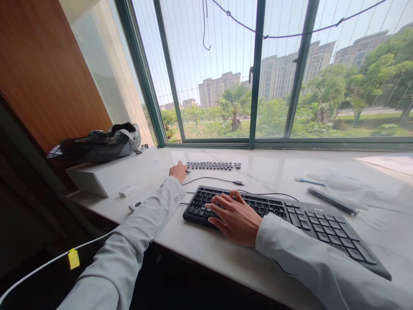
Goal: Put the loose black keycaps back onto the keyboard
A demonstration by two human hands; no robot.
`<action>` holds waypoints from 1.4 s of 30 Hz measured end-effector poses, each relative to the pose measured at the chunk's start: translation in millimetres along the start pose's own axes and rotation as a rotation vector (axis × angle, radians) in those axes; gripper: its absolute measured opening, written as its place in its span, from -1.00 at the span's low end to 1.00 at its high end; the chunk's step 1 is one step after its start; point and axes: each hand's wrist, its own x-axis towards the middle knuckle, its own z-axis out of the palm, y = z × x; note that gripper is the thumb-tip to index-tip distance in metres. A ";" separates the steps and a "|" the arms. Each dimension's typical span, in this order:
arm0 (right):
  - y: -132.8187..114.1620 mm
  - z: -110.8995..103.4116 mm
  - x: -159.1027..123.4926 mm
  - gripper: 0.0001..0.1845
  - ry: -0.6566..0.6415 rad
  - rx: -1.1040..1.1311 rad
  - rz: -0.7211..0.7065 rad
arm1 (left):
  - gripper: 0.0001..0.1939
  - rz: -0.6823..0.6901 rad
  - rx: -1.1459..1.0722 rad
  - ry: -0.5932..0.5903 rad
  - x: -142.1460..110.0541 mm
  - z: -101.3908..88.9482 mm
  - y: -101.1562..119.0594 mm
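A black keyboard (306, 217) lies across the white marble sill. My right hand (234, 217) rests flat on its left end, fingers spread over the keys. Farther back, several loose black keycaps (213, 165) lie in rows near the window. My left hand (178, 171) reaches to the left end of those rows, fingers curled down at the first keycaps; what it pinches is hidden. The keyboard's black cable (213, 179) with a USB plug runs between the hands.
A white box (109, 174) with a dark bundle (97, 144) on top stands at the left. A black strip (332, 200), a small blue tool (305, 181) and clear plastic wrap (358, 189) lie at the right. A white cable with a yellow tag (73, 258) hangs below.
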 end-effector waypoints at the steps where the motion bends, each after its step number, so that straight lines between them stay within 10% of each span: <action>1: 0.6 0.7 -0.4 -0.64 0.003 0.000 -0.001 | -0.75 0.005 -0.015 0.010 -0.7 -2.1 0.5; 9: 4.6 1.4 -0.2 -0.68 0.020 -0.022 0.007 | -0.71 0.245 -0.220 0.047 -16.8 -54.6 2.9; 13: 6.2 1.6 0.0 -0.69 0.020 -0.033 0.013 | -0.61 0.699 -0.547 -0.257 -38.9 -88.1 1.0; 17: 7.3 3.1 -0.5 -0.69 0.018 -0.035 0.024 | -0.60 0.844 -0.622 -0.540 -56.6 -94.0 5.5; 23: 7.0 4.1 0.5 -0.71 -0.007 -0.024 0.030 | -0.61 0.847 -0.571 -0.712 -65.1 -85.0 18.1; 42: 5.7 3.4 0.5 -0.72 -0.029 -0.037 0.034 | -0.66 0.915 -0.591 -0.734 -68.6 -86.1 22.0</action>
